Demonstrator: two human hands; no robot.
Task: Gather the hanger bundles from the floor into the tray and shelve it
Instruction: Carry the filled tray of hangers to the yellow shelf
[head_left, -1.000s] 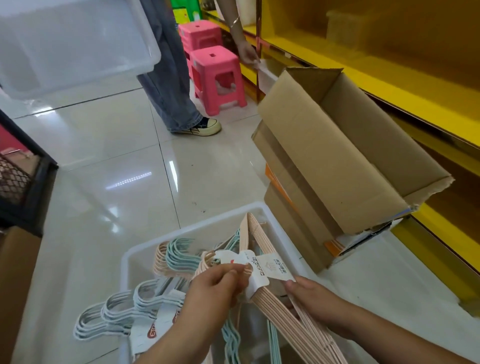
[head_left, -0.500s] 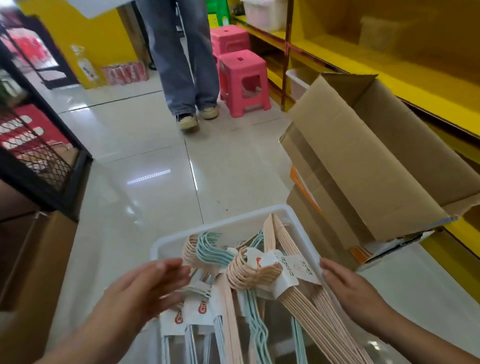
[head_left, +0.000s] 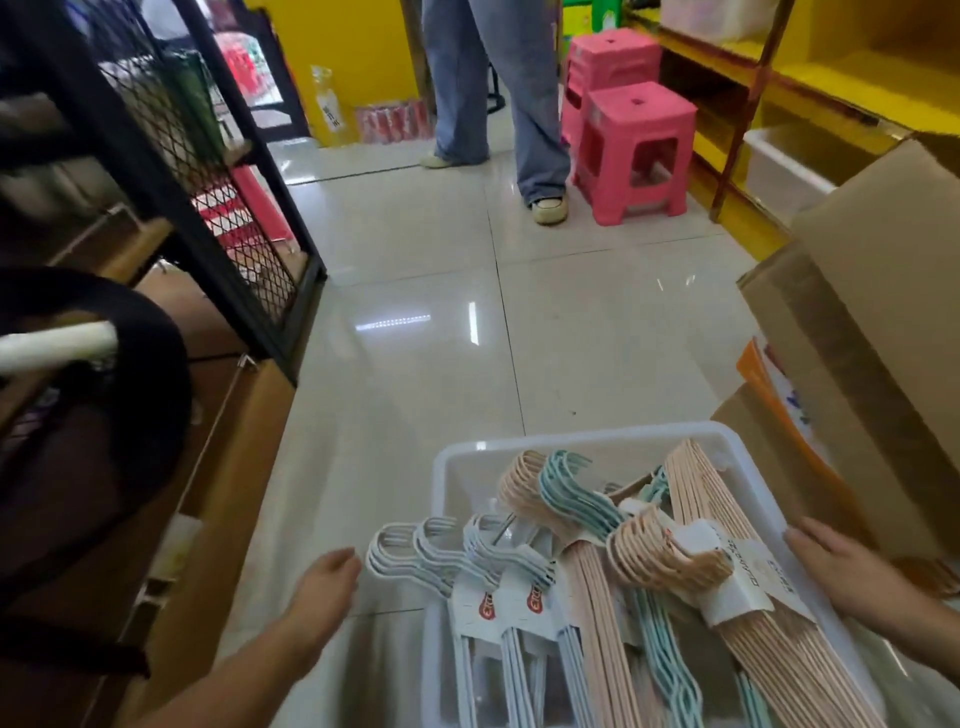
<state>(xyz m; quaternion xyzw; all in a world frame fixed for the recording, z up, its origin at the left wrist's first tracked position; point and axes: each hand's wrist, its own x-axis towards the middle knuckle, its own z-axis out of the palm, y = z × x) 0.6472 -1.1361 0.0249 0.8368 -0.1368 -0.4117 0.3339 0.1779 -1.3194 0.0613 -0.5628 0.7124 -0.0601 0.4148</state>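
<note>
A clear white plastic tray (head_left: 524, 446) sits low in front of me, filled with several hanger bundles. White hangers (head_left: 441, 553) with red-marked paper labels hang over its left side. Peach hangers (head_left: 670, 556) and pale blue-green hangers (head_left: 576, 493) lie beside them. My left hand (head_left: 324, 587) is open just left of the tray, close to the white hooks, holding nothing. My right hand (head_left: 852, 569) lies flat at the tray's right rim, fingers extended. Whether it grips the rim I cannot tell.
A large cardboard box (head_left: 872, 332) leans at the right, close to the tray. Black mesh shelving (head_left: 208, 171) and brown boxes (head_left: 223, 493) line the left. A person's legs (head_left: 498, 93) and pink stools (head_left: 634, 150) stand ahead by yellow shelves (head_left: 831, 78).
Both hands have let go of the peach bundle, which now rests in the tray. They have spread apart to the tray's left and right sides. The view has swung left.
</note>
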